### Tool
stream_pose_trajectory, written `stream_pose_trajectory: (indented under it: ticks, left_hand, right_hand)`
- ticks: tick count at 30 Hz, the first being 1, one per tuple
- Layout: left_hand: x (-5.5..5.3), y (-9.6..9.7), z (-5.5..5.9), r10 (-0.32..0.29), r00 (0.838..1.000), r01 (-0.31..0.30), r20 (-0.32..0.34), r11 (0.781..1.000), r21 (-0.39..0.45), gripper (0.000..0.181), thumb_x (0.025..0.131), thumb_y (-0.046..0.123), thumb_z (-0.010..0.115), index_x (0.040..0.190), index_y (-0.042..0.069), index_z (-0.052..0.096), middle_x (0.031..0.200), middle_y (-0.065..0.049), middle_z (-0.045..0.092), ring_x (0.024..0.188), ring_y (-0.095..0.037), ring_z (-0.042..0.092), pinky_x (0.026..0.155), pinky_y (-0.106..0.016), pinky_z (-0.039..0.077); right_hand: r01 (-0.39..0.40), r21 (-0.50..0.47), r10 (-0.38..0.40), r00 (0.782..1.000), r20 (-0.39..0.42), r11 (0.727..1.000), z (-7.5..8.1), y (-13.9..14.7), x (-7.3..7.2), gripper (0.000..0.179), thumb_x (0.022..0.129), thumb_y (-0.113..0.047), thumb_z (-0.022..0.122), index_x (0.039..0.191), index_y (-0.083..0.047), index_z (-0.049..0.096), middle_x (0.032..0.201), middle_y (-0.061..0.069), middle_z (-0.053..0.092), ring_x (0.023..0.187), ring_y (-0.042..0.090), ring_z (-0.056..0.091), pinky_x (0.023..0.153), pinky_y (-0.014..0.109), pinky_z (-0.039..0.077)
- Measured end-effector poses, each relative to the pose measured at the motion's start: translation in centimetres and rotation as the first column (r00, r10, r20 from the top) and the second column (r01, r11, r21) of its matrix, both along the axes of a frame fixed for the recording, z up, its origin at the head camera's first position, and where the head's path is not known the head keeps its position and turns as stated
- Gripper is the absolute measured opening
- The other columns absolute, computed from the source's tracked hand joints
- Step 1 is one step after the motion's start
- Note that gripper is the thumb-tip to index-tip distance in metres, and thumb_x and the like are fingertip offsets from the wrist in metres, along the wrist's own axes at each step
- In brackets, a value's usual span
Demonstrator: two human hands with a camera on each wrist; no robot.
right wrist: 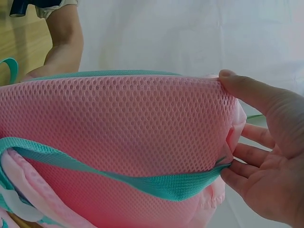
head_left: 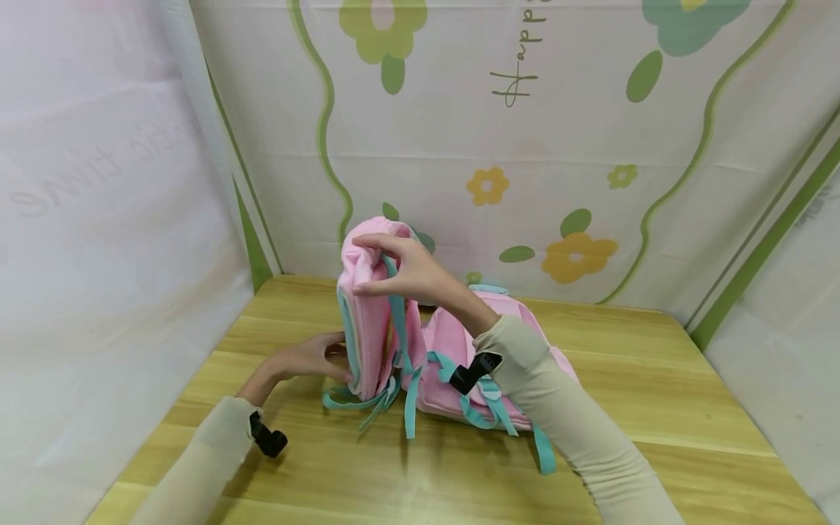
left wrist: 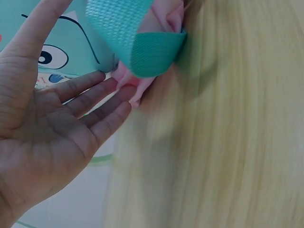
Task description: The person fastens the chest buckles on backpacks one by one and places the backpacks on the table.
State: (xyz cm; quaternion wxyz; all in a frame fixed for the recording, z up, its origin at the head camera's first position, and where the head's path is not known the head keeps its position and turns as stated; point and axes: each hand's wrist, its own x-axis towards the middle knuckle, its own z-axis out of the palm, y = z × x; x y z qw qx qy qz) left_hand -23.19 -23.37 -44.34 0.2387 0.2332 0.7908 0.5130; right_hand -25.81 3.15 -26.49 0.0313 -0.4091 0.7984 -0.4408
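Observation:
A pink backpack (head_left: 374, 343) with turquoise straps stands on edge on the wooden table. Its top is gripped by my right hand (head_left: 420, 270); in the right wrist view the thumb presses the edge of the pink mesh back (right wrist: 133, 118), and the fingers bear on the side near a turquoise strap (right wrist: 175, 187). Low on the backpack's left side is my left hand (head_left: 302, 359). The left wrist view has its fingers (left wrist: 102, 107) extended, tips touching pink fabric under a turquoise strap loop (left wrist: 154, 54); a turquoise panel (left wrist: 80, 28) bears a cartoon eye.
A second pink backpack (head_left: 453, 335) lies on the table just right of the upright one, partly behind my right forearm. Its turquoise straps trail toward the front. White flower-printed cloth (head_left: 420, 131) hangs behind the wooden table (head_left: 656, 408) and at both sides.

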Motion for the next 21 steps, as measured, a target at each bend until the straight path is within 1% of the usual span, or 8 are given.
stream_pose_trajectory:
  ticks: [3, 6, 8, 10, 13, 16, 19, 21]
  left_hand:
    - [0.2, -0.5, 0.2, 0.003, 1.0, -0.004, -0.026, 0.999, -0.042, 0.088, 0.089, 0.023, 0.079, 0.157, -0.001, 0.029, 0.16, -0.023, 0.036, 0.147, -0.045, 0.037, 0.119, -0.057, 0.032]
    - [0.2, -1.0, 0.7, 0.007, 0.998, -0.012, -0.061, 0.997, -0.07, 0.087, 0.088, 0.024, 0.08, 0.157, 0.002, 0.032, 0.161, -0.021, 0.036, 0.147, -0.046, 0.036, 0.119, -0.059, 0.031]
    - [0.3, -1.4, 1.4, 0.018, 0.995, -0.025, -0.095, 0.997, -0.074, 0.086, 0.088, 0.024, 0.08, 0.157, 0.005, 0.033, 0.16, -0.02, 0.038, 0.145, -0.047, 0.039, 0.118, -0.061, 0.033]
    - [0.3, -1.7, 2.3, 0.031, 0.99, -0.041, -0.135, 0.997, -0.068, 0.084, 0.089, 0.024, 0.079, 0.157, 0.006, 0.033, 0.159, -0.02, 0.039, 0.143, -0.047, 0.04, 0.115, -0.062, 0.036]
    - [0.2, -2.3, 4.4, 0.055, 0.974, -0.067, -0.219, 0.997, -0.048, 0.081, 0.091, 0.021, 0.076, 0.157, 0.005, 0.033, 0.158, -0.022, 0.04, 0.141, -0.048, 0.043, 0.115, -0.063, 0.036]
    - [0.1, -2.7, 7.0, 0.087, 0.948, -0.103, -0.305, 0.994, -0.034, 0.08, 0.091, 0.018, 0.076, 0.157, 0.002, 0.032, 0.158, -0.022, 0.041, 0.14, -0.047, 0.045, 0.115, -0.061, 0.037]
    - [0.1, -2.7, 9.9, 0.116, 0.933, -0.125, -0.34, 0.992, -0.004, 0.082, 0.093, 0.015, 0.074, 0.16, 0.005, 0.027, 0.161, -0.019, 0.037, 0.143, -0.044, 0.043, 0.114, -0.054, 0.041]
    - [0.1, -2.4, 11.6, 0.136, 0.927, -0.135, -0.35, 0.991, 0.027, 0.084, 0.093, 0.013, 0.073, 0.162, 0.009, 0.024, 0.165, -0.014, 0.032, 0.145, -0.041, 0.04, 0.112, -0.045, 0.045]
  right_hand:
    - [-0.006, 0.004, 0.006, 1.0, -0.007, 1.0, -0.1, -0.3, 0.0, 0.07, 0.081, -0.026, 0.088, 0.144, -0.016, 0.058, 0.145, -0.001, 0.059, 0.138, 0.014, 0.049, 0.116, 0.042, 0.041]
    - [0.003, 0.018, -0.002, 1.0, -0.023, 1.0, -0.1, -0.6, 0.1, 0.071, 0.08, -0.028, 0.088, 0.144, -0.018, 0.058, 0.145, -0.001, 0.059, 0.135, 0.014, 0.05, 0.113, 0.044, 0.044]
    - [0.01, 0.03, -0.009, 1.0, -0.029, 1.0, -0.2, -0.7, 0.1, 0.073, 0.079, -0.028, 0.089, 0.144, -0.019, 0.057, 0.145, 0.0, 0.059, 0.133, 0.015, 0.051, 0.111, 0.045, 0.046]
    - [0.015, 0.038, -0.014, 0.999, -0.033, 0.999, -0.2, -0.8, 0.2, 0.074, 0.078, -0.028, 0.09, 0.144, -0.02, 0.057, 0.145, 0.0, 0.058, 0.132, 0.016, 0.051, 0.111, 0.046, 0.046]
    - [0.022, 0.049, -0.02, 0.999, -0.032, 0.999, -0.4, -0.8, 0.2, 0.077, 0.077, -0.029, 0.09, 0.145, -0.022, 0.055, 0.147, 0.0, 0.057, 0.132, 0.016, 0.051, 0.111, 0.047, 0.045]
    - [0.018, 0.056, -0.017, 1.0, -0.024, 0.998, -0.5, -1.0, 0.2, 0.079, 0.077, -0.032, 0.09, 0.147, -0.025, 0.053, 0.148, -0.002, 0.055, 0.132, 0.015, 0.05, 0.112, 0.047, 0.045]
    - [0.008, 0.049, -0.007, 1.0, -0.02, 0.999, -0.8, -1.3, 0.2, 0.081, 0.077, -0.033, 0.09, 0.149, -0.026, 0.052, 0.15, -0.002, 0.054, 0.133, 0.016, 0.05, 0.112, 0.049, 0.044]
    - [0.003, 0.039, -0.003, 1.0, -0.023, 0.999, -0.9, -1.5, 0.2, 0.082, 0.078, -0.033, 0.09, 0.15, -0.026, 0.05, 0.151, -0.001, 0.053, 0.134, 0.017, 0.049, 0.113, 0.049, 0.043]
